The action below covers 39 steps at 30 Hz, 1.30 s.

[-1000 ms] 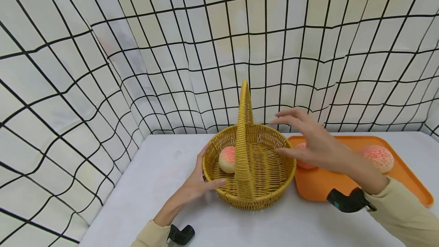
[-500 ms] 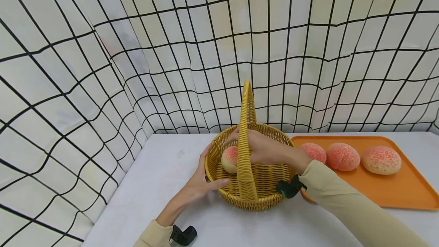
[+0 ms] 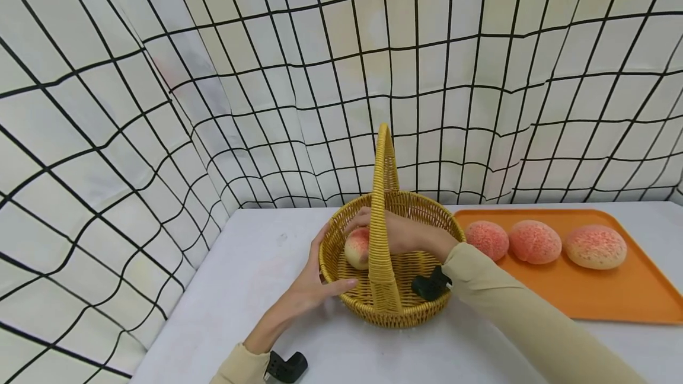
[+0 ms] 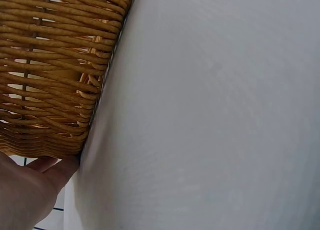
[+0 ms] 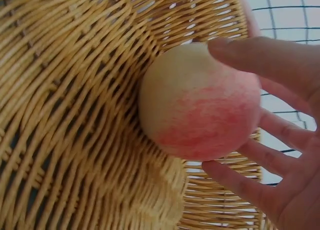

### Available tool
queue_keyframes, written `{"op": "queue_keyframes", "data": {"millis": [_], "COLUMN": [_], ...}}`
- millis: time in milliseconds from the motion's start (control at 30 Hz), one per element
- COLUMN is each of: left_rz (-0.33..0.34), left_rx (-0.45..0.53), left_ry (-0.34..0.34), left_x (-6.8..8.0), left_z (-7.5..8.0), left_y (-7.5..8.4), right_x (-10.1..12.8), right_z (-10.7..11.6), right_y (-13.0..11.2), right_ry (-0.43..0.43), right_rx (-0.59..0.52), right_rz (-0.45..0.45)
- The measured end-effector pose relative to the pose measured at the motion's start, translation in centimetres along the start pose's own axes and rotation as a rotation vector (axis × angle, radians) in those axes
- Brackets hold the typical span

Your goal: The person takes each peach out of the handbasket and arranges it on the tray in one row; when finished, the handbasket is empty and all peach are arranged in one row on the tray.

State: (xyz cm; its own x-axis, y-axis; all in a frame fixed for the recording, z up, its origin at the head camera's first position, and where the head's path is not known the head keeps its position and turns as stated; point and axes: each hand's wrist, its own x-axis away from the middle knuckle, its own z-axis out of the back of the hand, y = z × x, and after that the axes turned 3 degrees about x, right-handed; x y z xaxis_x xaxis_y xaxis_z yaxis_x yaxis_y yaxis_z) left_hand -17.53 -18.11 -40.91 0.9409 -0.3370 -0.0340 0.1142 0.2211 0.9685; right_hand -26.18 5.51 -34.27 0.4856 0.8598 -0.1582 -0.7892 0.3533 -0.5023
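Note:
A yellow wicker basket (image 3: pixel 402 316) with a tall arched handle stands on the white table. My left hand (image 3: pixel 309 284) holds its left side, the thumb reaching over the rim and the fingers along the outer wall. In the left wrist view fingers of that hand (image 4: pixel 30 190) touch the woven wall low down. Inside the basket, at its left, lies a pink and cream peach (image 5: pixel 200 105). My right hand (image 3: pixel 402 233) reaches in behind the handle, which partly covers it. Its thumb and fingers close around the peach from opposite sides in the right wrist view.
Right of the basket lies an orange tray (image 3: pixel 587 301) bearing three more peaches: a left one (image 3: pixel 487 240), a middle one (image 3: pixel 535 242) and a right one (image 3: pixel 596 247). A white backdrop with a black grid (image 3: pixel 341 99) rises behind and left of the table.
My right hand has moved left from above the tray's near corner into the basket, and its fingers have come around the peach. The left hand keeps its place on the basket.

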Motion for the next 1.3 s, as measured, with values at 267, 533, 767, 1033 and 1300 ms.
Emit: {"op": "queue_keyframes", "data": {"millis": [267,533,767,1033,1300], "left_rz": [-0.01,-0.006,0.011,-0.01,-0.01], "left_rx": [-0.005,-0.014,-0.009,0.012,0.024], "left_ry": [0.001,-0.001,0.003,0.002,0.02], "left_x": [0.2,0.1,0.0,-0.2,0.0], "left_z": [-0.2,-0.5,-0.5,-0.3,-0.2], "left_y": [0.0,-0.1,0.1,0.2,0.3], "right_x": [-0.3,-0.3,0.0,1.8,7.5], "right_z": [-1.0,-1.2,-0.3,3.6,7.4], "right_y": [0.5,0.1,-0.2,-0.6,-1.2], "right_ry": [-0.045,-0.074,-0.056,0.062,0.177], "right_rx": [-0.037,-0.014,-0.016,-0.007,0.018], "right_rz": [0.014,-0.047,-0.025,-0.008,-0.121]}}
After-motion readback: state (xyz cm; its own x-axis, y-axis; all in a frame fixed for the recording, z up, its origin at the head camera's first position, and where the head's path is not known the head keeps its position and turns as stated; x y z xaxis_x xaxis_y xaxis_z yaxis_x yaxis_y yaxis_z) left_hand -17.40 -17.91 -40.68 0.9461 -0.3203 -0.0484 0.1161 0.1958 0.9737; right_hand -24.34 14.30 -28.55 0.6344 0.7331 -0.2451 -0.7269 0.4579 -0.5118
